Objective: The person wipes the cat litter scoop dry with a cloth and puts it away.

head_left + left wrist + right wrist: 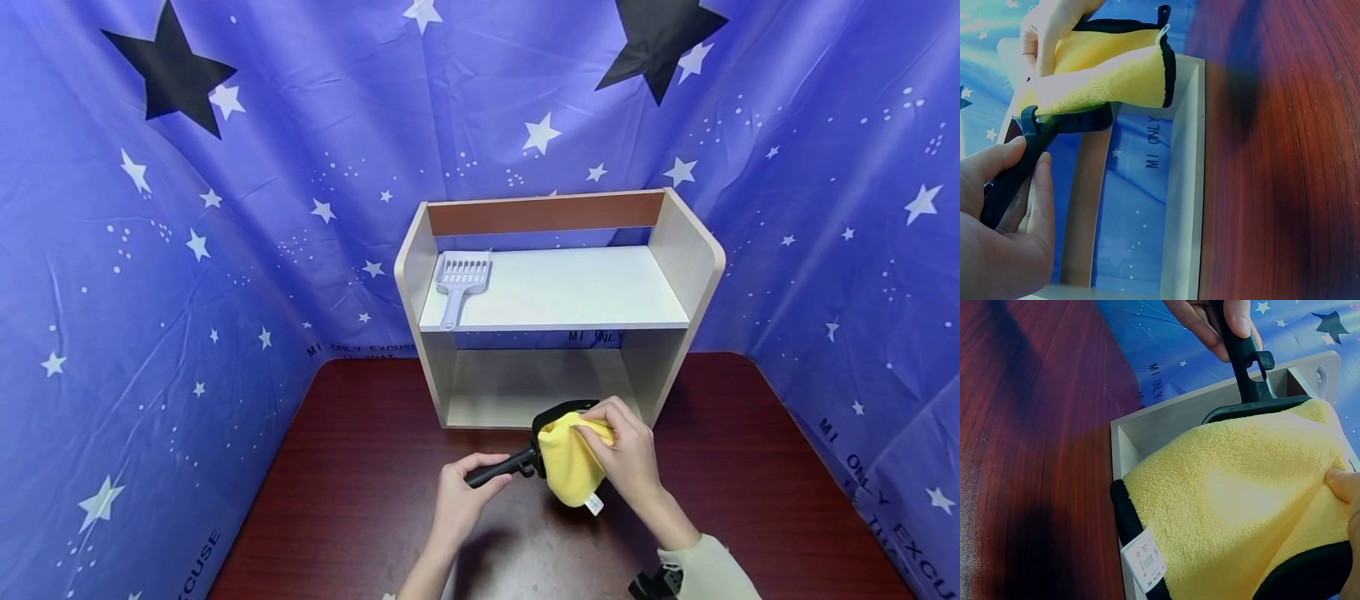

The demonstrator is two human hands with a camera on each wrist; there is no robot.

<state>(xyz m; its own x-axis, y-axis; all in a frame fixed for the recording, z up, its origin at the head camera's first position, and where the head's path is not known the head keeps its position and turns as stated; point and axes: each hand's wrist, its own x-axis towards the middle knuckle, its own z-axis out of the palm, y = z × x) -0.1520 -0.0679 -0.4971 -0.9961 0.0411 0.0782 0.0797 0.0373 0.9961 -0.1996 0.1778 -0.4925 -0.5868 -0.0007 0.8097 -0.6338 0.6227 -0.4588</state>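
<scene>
My left hand [461,500] grips the handle of a black tool [498,468] with a small hook near its wide head; the cloth covers most of that head, so its exact kind is hidden. A fluffy yellow cloth [1229,494] with black edging and a white tag [1144,559] lies over the head. My right hand [630,454] pinches the cloth between thumb and fingers, pressing it against the head. In the left wrist view, the yellow cloth [1110,78] hangs folded, its loop at one corner. Both hands are above the table, in front of the shelf.
A two-level pale shelf unit [562,292] stands at the back of the dark red wooden table [360,467]. On its upper board, at the left, lies a light purple slotted litter scoop [462,279]. Blue star-print curtains [300,167] surround the table on three sides.
</scene>
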